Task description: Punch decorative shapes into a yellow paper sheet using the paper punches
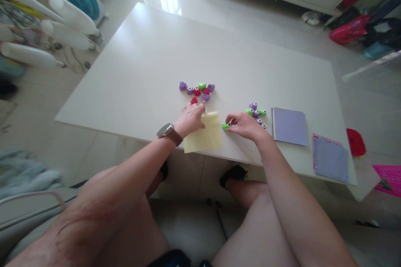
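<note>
at frame centre the left hand [191, 119] pins a yellow paper [203, 137] on the counter [140, 62]; right hand [246, 125] fingers pinch a green punch [225, 126] at its edge. other punches and paper stacks lie untouched.

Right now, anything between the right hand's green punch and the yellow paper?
Nothing visible. The right hand pinches the green punch just off the right edge of the yellow paper, with only bare table between them. The left hand rests on the paper's top-left corner, clear of that edge.

yellow paper [203, 138] — flat, table edge | green punch [224, 126] — beside it
</note>
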A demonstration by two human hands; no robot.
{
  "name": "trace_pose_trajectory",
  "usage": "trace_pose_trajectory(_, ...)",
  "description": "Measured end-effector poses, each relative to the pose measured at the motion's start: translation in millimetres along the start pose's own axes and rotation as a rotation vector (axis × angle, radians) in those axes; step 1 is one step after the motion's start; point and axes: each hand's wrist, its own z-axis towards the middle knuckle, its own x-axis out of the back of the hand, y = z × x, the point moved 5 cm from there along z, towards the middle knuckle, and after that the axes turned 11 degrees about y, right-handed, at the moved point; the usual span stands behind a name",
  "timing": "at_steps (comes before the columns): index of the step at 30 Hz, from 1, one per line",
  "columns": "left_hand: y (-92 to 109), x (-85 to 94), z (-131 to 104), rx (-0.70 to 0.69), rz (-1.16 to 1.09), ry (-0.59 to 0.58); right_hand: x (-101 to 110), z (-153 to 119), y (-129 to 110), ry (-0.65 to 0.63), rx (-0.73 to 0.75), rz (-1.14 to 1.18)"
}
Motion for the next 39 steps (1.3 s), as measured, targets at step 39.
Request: trace_pose_trajectory(39, -12, -0.4, 12, 0.142, -0.446, -0.157, 6, -4, 0, -0.125, -0.153, -0.016)
